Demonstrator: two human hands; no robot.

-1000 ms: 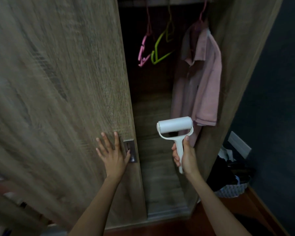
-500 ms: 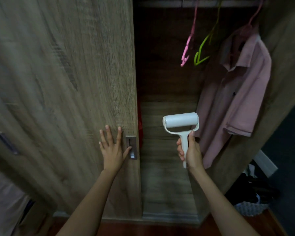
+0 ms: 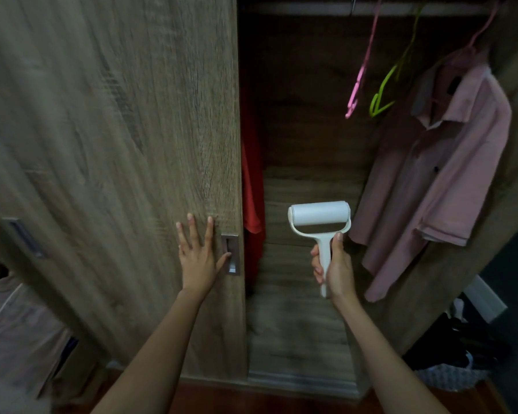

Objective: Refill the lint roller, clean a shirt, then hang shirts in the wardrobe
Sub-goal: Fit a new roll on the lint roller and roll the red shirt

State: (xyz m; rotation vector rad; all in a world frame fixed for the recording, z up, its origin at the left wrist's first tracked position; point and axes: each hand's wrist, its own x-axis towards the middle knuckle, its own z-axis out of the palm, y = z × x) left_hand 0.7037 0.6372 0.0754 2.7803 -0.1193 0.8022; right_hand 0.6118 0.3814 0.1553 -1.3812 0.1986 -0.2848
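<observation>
Now the wardrobe door [image 3: 117, 174] sits further left than before. Left hand [image 3: 198, 258] lies flat against it, fingers spread, thumb in the handle recess [image 3: 231, 253]. Right hand [image 3: 334, 267], right of the door, grips the lint roller [image 3: 319, 216] upright. Beyond hangs the pink shirt [image 3: 437, 174].

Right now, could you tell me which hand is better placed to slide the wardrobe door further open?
Left. The left hand lies flat on the door, thumb at its handle; the right hand grips the lint roller.
</observation>
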